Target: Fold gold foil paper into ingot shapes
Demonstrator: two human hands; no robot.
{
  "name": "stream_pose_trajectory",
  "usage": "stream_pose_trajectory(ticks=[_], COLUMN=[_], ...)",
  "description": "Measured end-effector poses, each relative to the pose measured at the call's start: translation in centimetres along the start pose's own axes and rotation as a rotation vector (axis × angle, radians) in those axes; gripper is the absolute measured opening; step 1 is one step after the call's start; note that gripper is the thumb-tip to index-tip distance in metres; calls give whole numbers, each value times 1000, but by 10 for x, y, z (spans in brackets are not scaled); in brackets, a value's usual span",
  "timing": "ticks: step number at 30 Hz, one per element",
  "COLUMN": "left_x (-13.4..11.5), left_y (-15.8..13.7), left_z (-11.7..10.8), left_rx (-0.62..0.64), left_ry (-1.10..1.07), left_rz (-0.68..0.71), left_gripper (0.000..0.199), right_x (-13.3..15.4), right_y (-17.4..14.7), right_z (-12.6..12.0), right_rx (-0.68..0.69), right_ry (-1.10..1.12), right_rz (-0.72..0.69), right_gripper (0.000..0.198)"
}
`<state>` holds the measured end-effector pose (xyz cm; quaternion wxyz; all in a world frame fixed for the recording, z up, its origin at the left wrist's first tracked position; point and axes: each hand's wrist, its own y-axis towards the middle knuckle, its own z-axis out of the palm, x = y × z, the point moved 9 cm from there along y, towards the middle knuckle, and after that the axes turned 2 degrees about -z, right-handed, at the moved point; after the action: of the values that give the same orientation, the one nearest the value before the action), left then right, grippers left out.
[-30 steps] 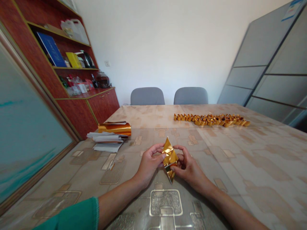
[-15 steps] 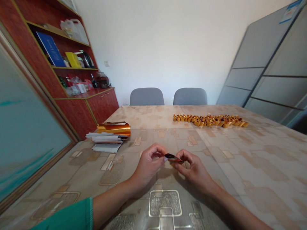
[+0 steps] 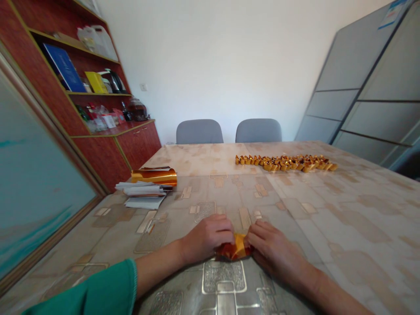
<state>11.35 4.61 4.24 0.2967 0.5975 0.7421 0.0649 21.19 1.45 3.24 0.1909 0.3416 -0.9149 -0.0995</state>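
Note:
Between my hands, low over the near part of the table, is a small folded piece of shiny gold foil paper [image 3: 236,248]. My left hand [image 3: 210,236] is closed on its left end, with the fingers curled over it. Its right end is gripped by my right hand [image 3: 271,243], whose thumb is hidden. The foil's middle shows bright gold above and darker orange below. I cannot tell whether it touches the tablecloth.
A stack of white-backed sheets [image 3: 144,194] and a curled gold foil sheet [image 3: 154,177] lie at the left. Several small folded gold foil pieces [image 3: 285,163] stand in rows at the far right of the patterned table [image 3: 354,218]. Two grey chairs [image 3: 199,131] stand behind.
Both hands have come down and closer to me with the foil piece. The foil has turned from nearly edge-on to showing its gold face, and my fingers now curl over its ends.

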Motion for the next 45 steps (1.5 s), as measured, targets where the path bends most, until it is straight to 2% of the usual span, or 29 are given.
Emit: stream_pose_trajectory(ticks=[4,8,10,13,15,18,25,30,34,37,45], left_x=[-14,-15,-14,-13,-15,-19,-25,-12,-3,-3,-3], left_y=[-5,-16,-23,-31,-34,-35,-39,-40,-39,-39,-40], left_z=[10,3,-2,-6,-8,-8,-3,-4,-10,-11,-7], left_rx=[199,284,269,221,185,169,84,-17,-68,-69,-28], left_ry=[187,123,52,-15,-18,17,229,417,428,410,383], left_rz=[129,36,-55,-135,-128,-86,10,-62,-144,-156,-173], left_gripper=[30,24,30,27,32,22,17,21,22,25,24], right_x=[6,6,3,-2,-4,-7,-15,-23,-24,-21,-17], right_y=[-10,-22,-25,-25,-24,-22,-23,-12,3,10,8], right_z=[4,-2,-3,-2,-3,-5,-7,-8,-7,-6,-7], right_rx=[177,220,202,176,160,126,48,51,108,141,118], right_ry=[77,148,180,237,274,320,431,315,213,169,129], right_rz=[-5,14,15,9,2,-11,-60,-57,-71,-108,-150], right_gripper=[12,25,31,33,32,32,28,25,25,26,29])
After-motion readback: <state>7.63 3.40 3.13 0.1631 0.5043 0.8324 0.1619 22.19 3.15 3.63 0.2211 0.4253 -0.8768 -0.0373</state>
